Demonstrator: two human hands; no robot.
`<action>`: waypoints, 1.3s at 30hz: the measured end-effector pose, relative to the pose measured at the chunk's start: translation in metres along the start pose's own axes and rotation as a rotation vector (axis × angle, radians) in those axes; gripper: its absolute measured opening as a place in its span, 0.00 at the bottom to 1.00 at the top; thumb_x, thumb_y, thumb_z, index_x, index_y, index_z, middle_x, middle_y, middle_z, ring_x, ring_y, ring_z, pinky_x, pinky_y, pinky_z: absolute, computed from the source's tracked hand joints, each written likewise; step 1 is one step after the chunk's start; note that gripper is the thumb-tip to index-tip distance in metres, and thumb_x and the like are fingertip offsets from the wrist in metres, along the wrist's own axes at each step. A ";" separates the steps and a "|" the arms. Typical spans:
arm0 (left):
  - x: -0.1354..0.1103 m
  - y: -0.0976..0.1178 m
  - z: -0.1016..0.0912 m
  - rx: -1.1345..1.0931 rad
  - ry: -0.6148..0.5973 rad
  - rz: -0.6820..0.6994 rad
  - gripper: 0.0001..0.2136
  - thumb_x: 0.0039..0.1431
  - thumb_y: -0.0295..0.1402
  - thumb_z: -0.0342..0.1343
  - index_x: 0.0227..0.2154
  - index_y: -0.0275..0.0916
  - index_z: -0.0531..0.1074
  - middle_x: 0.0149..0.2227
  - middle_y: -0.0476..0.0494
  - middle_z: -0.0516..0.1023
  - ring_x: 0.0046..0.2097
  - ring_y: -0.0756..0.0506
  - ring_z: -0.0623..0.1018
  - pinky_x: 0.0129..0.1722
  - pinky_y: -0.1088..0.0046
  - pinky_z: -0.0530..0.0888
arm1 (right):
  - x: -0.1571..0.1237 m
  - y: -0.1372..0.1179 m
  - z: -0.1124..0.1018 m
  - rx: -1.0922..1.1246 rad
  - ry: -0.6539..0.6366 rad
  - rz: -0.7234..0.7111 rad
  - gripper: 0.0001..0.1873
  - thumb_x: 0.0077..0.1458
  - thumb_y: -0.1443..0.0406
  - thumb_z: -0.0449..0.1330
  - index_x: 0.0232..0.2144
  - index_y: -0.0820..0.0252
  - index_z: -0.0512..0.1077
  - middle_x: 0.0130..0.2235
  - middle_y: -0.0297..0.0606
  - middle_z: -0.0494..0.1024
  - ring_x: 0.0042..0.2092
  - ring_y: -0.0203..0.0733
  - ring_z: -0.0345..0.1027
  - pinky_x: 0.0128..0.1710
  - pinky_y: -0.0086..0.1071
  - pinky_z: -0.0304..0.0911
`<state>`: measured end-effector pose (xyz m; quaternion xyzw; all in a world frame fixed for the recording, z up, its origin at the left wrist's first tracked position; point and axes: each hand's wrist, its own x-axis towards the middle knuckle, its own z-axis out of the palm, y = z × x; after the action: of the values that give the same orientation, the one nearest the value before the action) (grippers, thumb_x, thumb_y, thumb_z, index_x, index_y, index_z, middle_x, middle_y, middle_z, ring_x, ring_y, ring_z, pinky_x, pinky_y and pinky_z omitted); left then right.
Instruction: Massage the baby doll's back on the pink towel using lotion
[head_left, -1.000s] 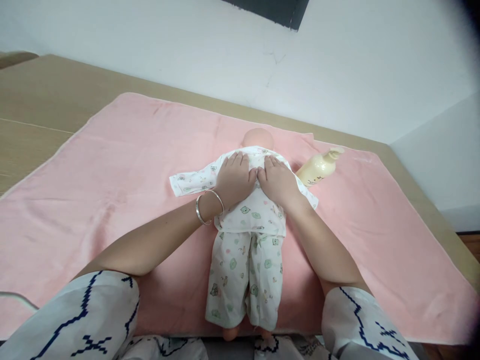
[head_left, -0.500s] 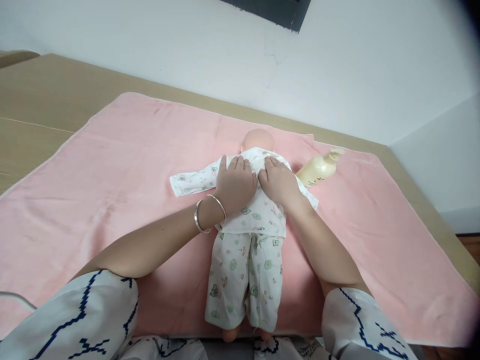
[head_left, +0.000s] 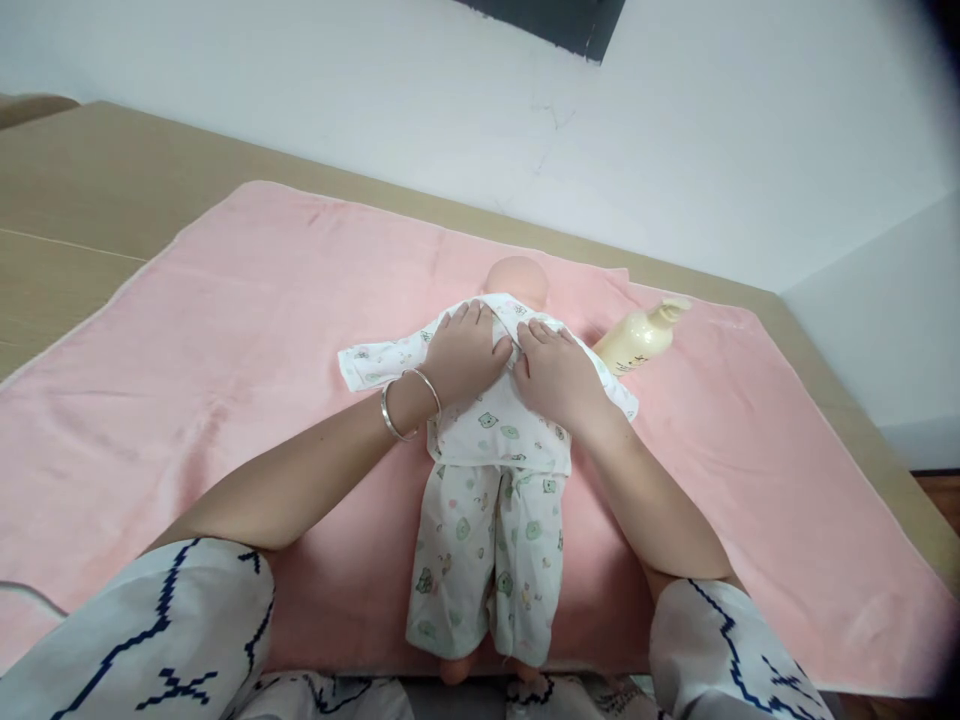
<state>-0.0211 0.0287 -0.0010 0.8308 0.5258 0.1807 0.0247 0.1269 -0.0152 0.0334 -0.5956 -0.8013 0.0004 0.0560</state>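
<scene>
A baby doll (head_left: 499, 430) in white printed pyjamas lies face down, its bald head away from me and its feet at the near edge. My left hand (head_left: 465, 352) rests flat on the left side of its upper back, fingers stretched toward the shoulder. On the right side of the back lies my right hand (head_left: 553, 372), its fingers also extended over the cloth. The two thumbs almost meet near the spine. A fold of the shirt rises between the fingertips. Neither hand grips anything.
A pale yellow pump bottle (head_left: 639, 338) lies tilted beside the doll's right sleeve. Under everything spreads a pink blanket (head_left: 247, 300) on a wooden table (head_left: 67, 180). A white wall (head_left: 375, 110) stands behind, and a cable (head_left: 34, 597) shows at the left edge.
My left hand has slid slightly left and up toward the shoulder, and my right hand slightly down. The shirt at the upper back has bunched a little. Doll and bottle stay in place.
</scene>
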 end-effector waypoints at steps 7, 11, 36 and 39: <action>-0.026 0.028 -0.007 0.059 -0.021 -0.057 0.27 0.71 0.35 0.41 0.67 0.21 0.57 0.69 0.21 0.59 0.70 0.29 0.61 0.68 0.45 0.59 | 0.021 0.020 0.009 0.121 0.072 0.041 0.22 0.66 0.68 0.42 0.51 0.66 0.72 0.59 0.54 0.75 0.63 0.54 0.65 0.61 0.46 0.61; -0.023 0.024 -0.003 0.036 0.012 -0.015 0.27 0.69 0.34 0.42 0.65 0.19 0.59 0.68 0.19 0.61 0.70 0.29 0.61 0.67 0.47 0.61 | 0.023 0.018 0.015 0.092 0.097 0.088 0.24 0.66 0.69 0.41 0.55 0.70 0.70 0.60 0.56 0.74 0.63 0.55 0.65 0.63 0.48 0.59; -0.003 0.003 -0.001 -0.019 -0.002 -0.021 0.25 0.70 0.34 0.41 0.63 0.24 0.64 0.65 0.27 0.67 0.67 0.34 0.66 0.67 0.51 0.61 | -0.003 -0.014 0.016 0.003 0.070 0.099 0.32 0.68 0.65 0.42 0.67 0.82 0.58 0.69 0.62 0.61 0.71 0.60 0.52 0.71 0.51 0.49; -0.007 0.007 0.000 -0.002 0.021 -0.042 0.26 0.71 0.35 0.40 0.65 0.23 0.61 0.66 0.26 0.66 0.68 0.33 0.65 0.68 0.49 0.60 | -0.001 -0.009 0.015 0.025 0.072 0.075 0.31 0.68 0.65 0.42 0.66 0.79 0.60 0.68 0.60 0.63 0.71 0.58 0.54 0.70 0.50 0.50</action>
<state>-0.0179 0.0193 -0.0011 0.8176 0.5432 0.1894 0.0241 0.1169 -0.0180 0.0192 -0.6240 -0.7760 -0.0087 0.0921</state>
